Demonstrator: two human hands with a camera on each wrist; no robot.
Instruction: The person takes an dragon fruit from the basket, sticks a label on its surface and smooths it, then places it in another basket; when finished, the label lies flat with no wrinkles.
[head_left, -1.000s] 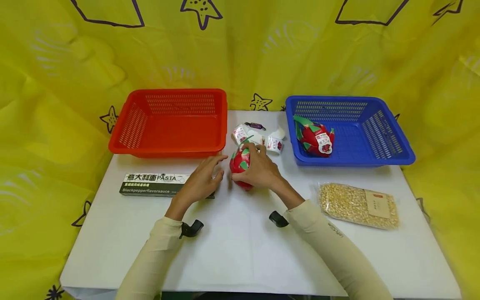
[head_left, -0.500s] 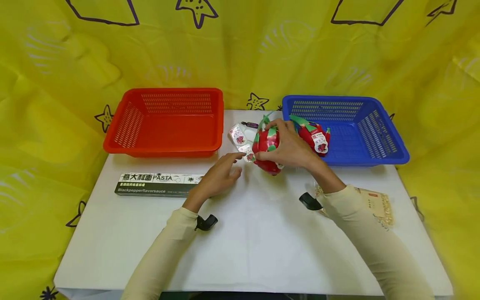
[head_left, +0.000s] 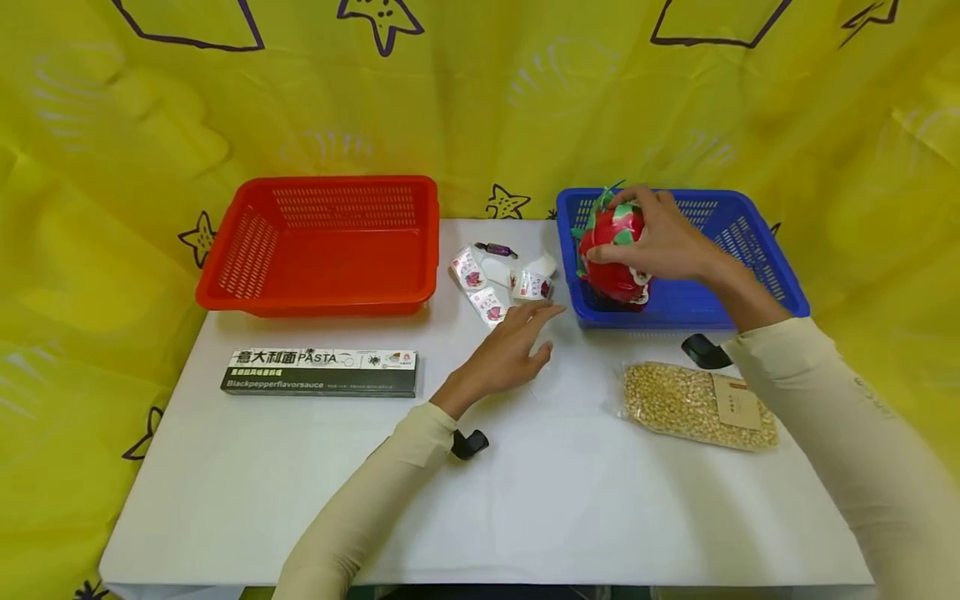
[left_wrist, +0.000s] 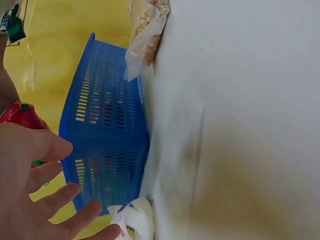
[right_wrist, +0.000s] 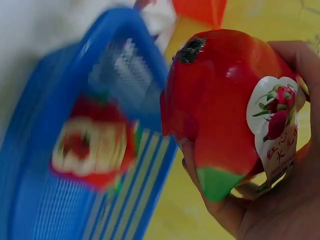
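My right hand point(head_left: 663, 237) grips a dragon fruit point(head_left: 617, 246) with green-tipped scales, held above the left part of the blue basket point(head_left: 690, 315). In the right wrist view a white label sits on the side of this held dragon fruit point(right_wrist: 225, 100). A second dragon fruit point(right_wrist: 92, 145), also labelled, lies inside the basket below; in the head view the held one mostly hides it. Over the table, in front of the sticker strip point(head_left: 487, 306), my left hand point(head_left: 504, 350) has its fingers extended and holds nothing. Its spread fingers also show in the left wrist view.
A red basket point(head_left: 337, 304) stands at the back left. Before it lies a pasta box point(head_left: 320, 372). A bag of corn kernels point(head_left: 697, 406) lies front right of the blue basket. Between the baskets are a wrapped purple candy point(head_left: 497, 249) and labels.
The right hand has lifted the dragon fruit from the table's middle and carried it rightward over the blue basket. My left hand has shifted right, away from the pasta box.
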